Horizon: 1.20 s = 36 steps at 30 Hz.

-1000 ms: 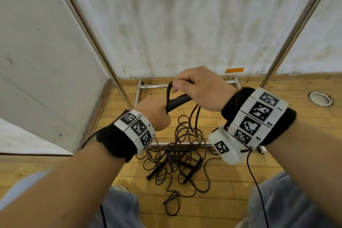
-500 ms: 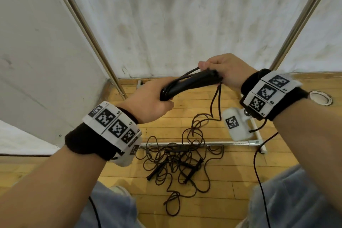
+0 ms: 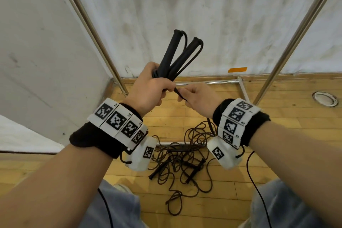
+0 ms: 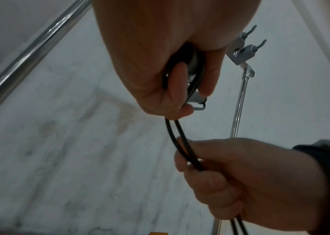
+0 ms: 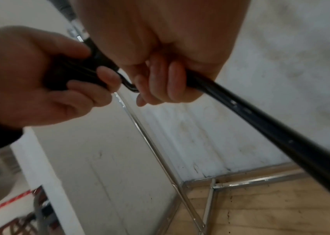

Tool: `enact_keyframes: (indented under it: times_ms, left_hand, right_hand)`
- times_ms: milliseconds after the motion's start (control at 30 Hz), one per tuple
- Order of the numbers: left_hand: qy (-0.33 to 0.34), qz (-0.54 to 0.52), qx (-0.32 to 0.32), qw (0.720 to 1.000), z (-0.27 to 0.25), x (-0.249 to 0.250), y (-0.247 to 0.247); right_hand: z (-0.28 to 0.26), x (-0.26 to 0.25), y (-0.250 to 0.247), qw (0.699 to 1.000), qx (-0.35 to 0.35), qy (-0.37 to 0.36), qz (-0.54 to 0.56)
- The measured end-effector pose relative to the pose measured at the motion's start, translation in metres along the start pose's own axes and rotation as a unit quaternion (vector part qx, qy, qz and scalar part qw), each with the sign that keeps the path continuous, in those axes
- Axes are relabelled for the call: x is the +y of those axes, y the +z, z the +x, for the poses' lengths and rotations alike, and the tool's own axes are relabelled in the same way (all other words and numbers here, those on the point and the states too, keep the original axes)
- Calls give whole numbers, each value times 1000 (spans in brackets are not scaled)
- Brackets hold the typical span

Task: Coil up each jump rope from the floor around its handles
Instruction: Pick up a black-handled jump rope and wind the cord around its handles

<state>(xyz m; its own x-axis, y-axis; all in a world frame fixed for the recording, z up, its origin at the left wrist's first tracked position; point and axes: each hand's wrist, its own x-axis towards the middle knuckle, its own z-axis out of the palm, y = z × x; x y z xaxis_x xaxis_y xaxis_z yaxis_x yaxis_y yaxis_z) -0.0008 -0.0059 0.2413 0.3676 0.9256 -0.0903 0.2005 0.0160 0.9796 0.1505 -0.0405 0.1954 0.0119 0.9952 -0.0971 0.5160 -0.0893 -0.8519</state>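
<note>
My left hand [image 3: 150, 89] grips the lower ends of two black jump-rope handles [image 3: 174, 55], which point up and fan apart against the white wall. Cord loops run along the handles. My right hand [image 3: 199, 98] pinches a doubled length of the black cord [image 3: 179, 93] just right of the left fist; the cord [image 4: 182, 143] runs as two strands between the hands and drops down behind the right wrist. The right wrist view shows my right fingers [image 5: 160, 82] curled round the cord [image 5: 260, 120] beside my left hand [image 5: 39, 76]. More jump ropes [image 3: 177, 164] lie tangled on the floor.
A metal rack frame surrounds the spot: slanted poles at left [image 3: 88, 29] and right [image 3: 296, 37], and base bars [image 3: 207, 82] on the wooden floor. A round floor fitting [image 3: 324, 98] sits far right. Orange tape [image 3: 237, 69] marks the wall base. My knees [image 3: 114, 207] frame the bottom.
The handles went from lying roughly level between both hands to pointing up in my left fist. My right hand let go of the handle end and dropped to pinch the cord.
</note>
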Motion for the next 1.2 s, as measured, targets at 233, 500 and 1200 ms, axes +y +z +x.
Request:
enact_keyframes:
  times_ms: [233, 500, 1200]
  left_hand:
    - [59, 249, 100, 962, 17, -14, -12]
    - [-6, 521, 61, 852, 21, -38, -7]
    - [96, 557, -61, 823, 11, -43, 14]
  right_hand:
    - [-11, -11, 6, 986, -39, -36, -161]
    - [-27, -32, 4, 969, -113, -109, -190]
    - [4, -13, -52, 983, 110, -82, -120]
